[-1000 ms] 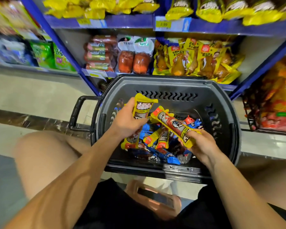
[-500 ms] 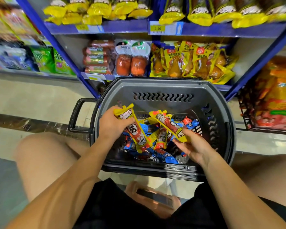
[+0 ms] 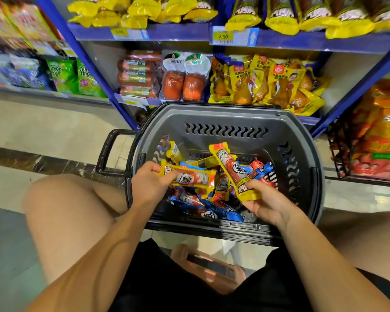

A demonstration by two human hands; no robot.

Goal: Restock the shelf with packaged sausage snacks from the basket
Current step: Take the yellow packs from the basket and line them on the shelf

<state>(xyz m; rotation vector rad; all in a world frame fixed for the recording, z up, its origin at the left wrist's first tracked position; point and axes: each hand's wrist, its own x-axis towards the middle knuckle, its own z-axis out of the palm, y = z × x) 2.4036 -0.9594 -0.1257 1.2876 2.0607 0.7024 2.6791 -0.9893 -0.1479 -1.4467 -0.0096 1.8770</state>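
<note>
A dark grey basket [image 3: 225,115] stands on the floor before the blue shelf [image 3: 302,41]. Several yellow and blue sausage snack packs [image 3: 212,210] lie inside it. My left hand [image 3: 148,185] grips yellow sausage packs [image 3: 189,177] lying crosswise over the pile. My right hand [image 3: 268,201] holds another yellow sausage pack [image 3: 232,170] by its lower end, its orange tip pointing up and left. The upper shelf carries rows of matching yellow packs [image 3: 282,16].
The lower shelf holds red sausages [image 3: 137,73], vacuum-packed meat [image 3: 184,79] and yellow chicken-leg packs [image 3: 266,84]. A wire rack [image 3: 338,152] of orange packs stands at the right. My bare knees flank the basket, and a pink stool [image 3: 212,266] is under me.
My left hand lowered its packs from upright to lying flat across the pile. My right hand's pack tilted more upright. The view shifted slightly.
</note>
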